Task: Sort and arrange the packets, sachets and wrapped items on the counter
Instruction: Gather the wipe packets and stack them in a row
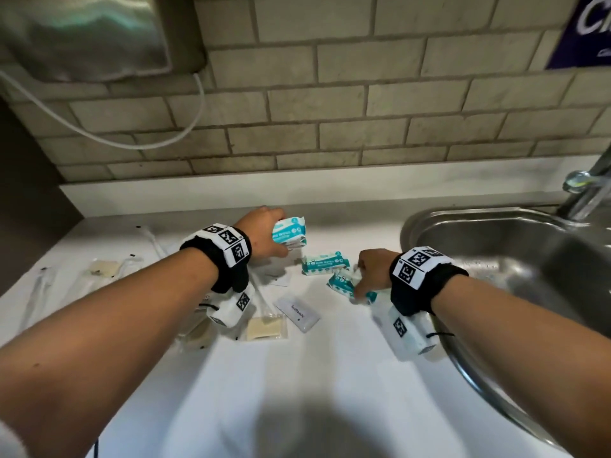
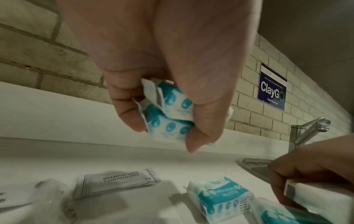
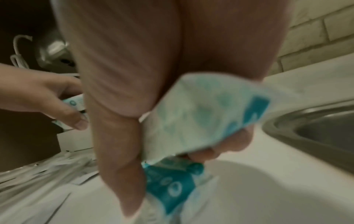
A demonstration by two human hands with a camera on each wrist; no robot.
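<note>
Head view: white bench (image 1: 330, 375) left of the steel sink (image 1: 496, 246), the landmark here. Left hand (image 1: 264, 236), farther from the sink, grips teal-and-white wipes packets (image 1: 290, 233) lifted off the bench; right hand (image 1: 373, 271), just beside the sink rim, pinches another teal packet (image 1: 344, 282). One loose wipes packet (image 1: 325, 265) lies between the hands. A white sachet (image 1: 298, 312) reading "Toothpaste" and clear-wrapped beige items (image 1: 266, 328) lie well left of the sink. Left wrist view: fingers (image 2: 130, 115) and thumb clamp two teal packets stacked; below lies a sachet (image 2: 118, 183) marked "SHAMPOO WITH CONDITIONER"; a wall sign (image 2: 272, 94) above the tap reads "ClayGo". Right wrist view: blurred; the grip holds a teal packet, with a second under the fingertips (image 3: 132, 189), though whether that one is held is unclear. Step judged: gathering like wipes packets. Next calls for collecting the loose packet and setting the group down together.
</note>
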